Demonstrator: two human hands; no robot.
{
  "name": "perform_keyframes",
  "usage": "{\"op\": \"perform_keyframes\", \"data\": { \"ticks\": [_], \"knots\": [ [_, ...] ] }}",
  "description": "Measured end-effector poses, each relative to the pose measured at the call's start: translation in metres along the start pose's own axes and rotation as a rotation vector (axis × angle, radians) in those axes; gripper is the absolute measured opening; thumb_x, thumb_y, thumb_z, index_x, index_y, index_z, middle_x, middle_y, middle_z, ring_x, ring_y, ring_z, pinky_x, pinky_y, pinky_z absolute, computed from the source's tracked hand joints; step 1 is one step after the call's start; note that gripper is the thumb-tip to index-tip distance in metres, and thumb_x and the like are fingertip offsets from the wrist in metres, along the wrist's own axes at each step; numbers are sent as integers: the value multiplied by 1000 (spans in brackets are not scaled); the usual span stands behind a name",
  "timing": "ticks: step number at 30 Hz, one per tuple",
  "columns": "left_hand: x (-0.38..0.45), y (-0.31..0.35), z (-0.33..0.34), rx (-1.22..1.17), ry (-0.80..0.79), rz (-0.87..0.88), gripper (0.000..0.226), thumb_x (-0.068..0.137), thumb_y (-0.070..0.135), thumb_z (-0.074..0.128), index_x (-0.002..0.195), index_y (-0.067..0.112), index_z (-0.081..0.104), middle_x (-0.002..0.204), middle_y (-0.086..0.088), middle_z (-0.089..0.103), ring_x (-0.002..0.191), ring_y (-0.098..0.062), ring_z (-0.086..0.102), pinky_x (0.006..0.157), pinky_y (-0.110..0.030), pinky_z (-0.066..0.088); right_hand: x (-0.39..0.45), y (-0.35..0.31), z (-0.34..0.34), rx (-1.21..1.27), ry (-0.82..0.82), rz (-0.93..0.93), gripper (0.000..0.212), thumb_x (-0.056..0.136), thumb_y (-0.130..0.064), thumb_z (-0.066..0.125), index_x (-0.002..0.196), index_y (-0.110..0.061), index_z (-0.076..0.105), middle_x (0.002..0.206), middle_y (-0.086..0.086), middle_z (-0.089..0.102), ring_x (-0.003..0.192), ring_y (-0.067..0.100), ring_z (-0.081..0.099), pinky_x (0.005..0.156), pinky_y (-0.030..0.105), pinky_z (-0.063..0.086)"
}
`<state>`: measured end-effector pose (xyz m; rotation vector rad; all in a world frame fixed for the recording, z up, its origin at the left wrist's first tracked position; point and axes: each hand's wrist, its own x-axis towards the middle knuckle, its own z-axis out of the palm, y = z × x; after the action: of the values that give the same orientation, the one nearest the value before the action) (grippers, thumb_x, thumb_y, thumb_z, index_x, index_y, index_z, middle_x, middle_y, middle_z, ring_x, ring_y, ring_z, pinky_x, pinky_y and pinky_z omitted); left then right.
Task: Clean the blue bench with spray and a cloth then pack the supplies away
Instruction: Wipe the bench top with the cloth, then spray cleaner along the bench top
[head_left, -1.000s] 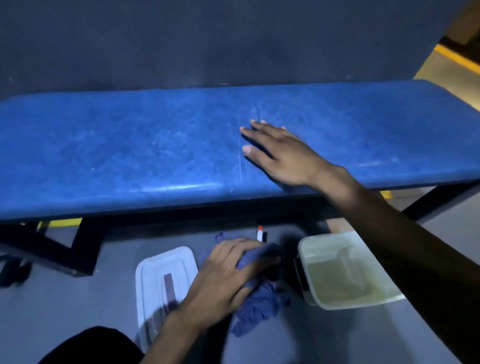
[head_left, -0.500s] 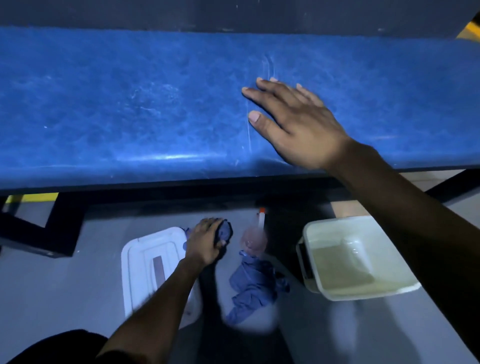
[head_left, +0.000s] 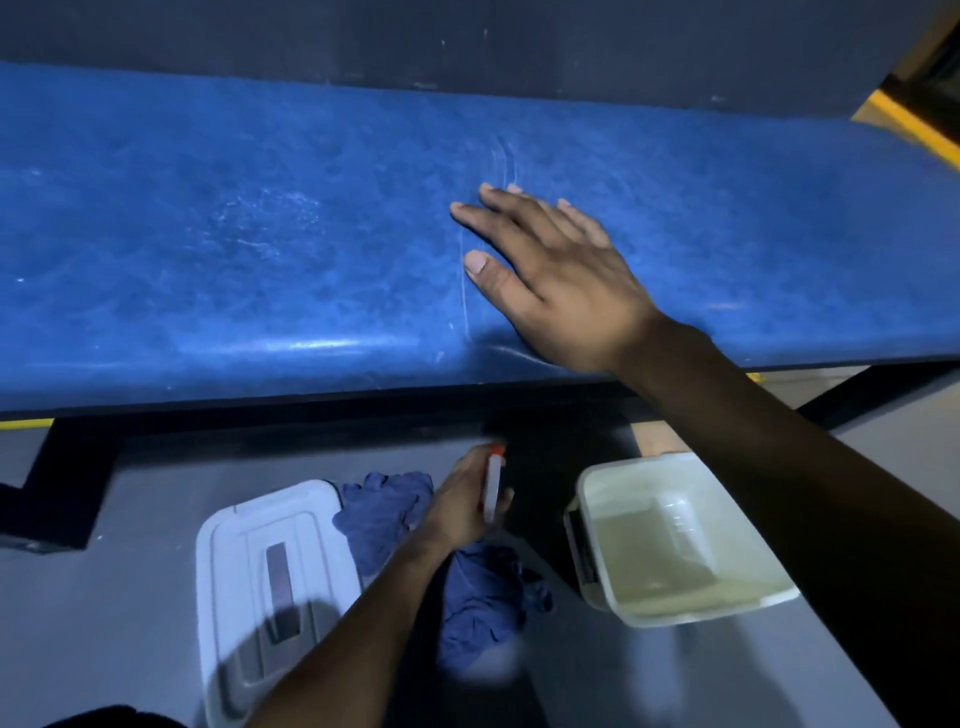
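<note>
The blue bench (head_left: 260, 249) spans the view, scuffed with pale scratches. My right hand (head_left: 550, 280) rests flat on its seat near the front edge, fingers straight and spread. Below, on the grey floor, my left hand (head_left: 462, 501) grips a spray bottle (head_left: 492, 486) with a white body and orange tip; most of the bottle is hidden by the hand. A crumpled blue cloth (head_left: 384, 512) lies on the floor beside and under that hand, with more of it bunched lower down.
A white lid (head_left: 244, 566) lies on the floor at the left. An open pale plastic tub (head_left: 675, 540) stands at the right. The bench's black frame (head_left: 67, 483) runs under the seat. A dark wall is behind the bench.
My left hand let go of the blue cloth and moved right onto the spray bottle. The cloth now lies on the floor. My right hand stayed flat on the bench.
</note>
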<state>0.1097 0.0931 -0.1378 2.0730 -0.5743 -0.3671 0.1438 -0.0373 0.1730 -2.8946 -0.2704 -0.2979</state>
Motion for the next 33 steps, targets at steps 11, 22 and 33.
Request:
{"op": "perform_keyframes", "data": {
  "ticks": [11,22,33],
  "knots": [
    [-111,166,-154,-135,252,105,10,94,25,52,94,33,57,92,16,68,81,-9,65,79,-30,52,-6,2,-4,-45,-50,-24,59,101,-61,16,156,-40,22,166,-9,21,154,10,12,125,40,6],
    [-170,226,-385,-238,605,-250,21,85,28,54,81,32,74,99,11,75,121,-29,61,108,-56,48,62,-152,10,86,-4,-191,65,96,-58,26,149,-25,42,159,3,39,148,21,32,122,51,19],
    [-143,196,-437,-76,463,-602,38,65,50,46,84,38,77,131,19,68,116,-11,63,108,-42,47,106,-210,60,72,-139,-122,68,98,-64,18,158,-35,16,169,-6,7,155,11,-2,124,47,-5]
  ]
}}
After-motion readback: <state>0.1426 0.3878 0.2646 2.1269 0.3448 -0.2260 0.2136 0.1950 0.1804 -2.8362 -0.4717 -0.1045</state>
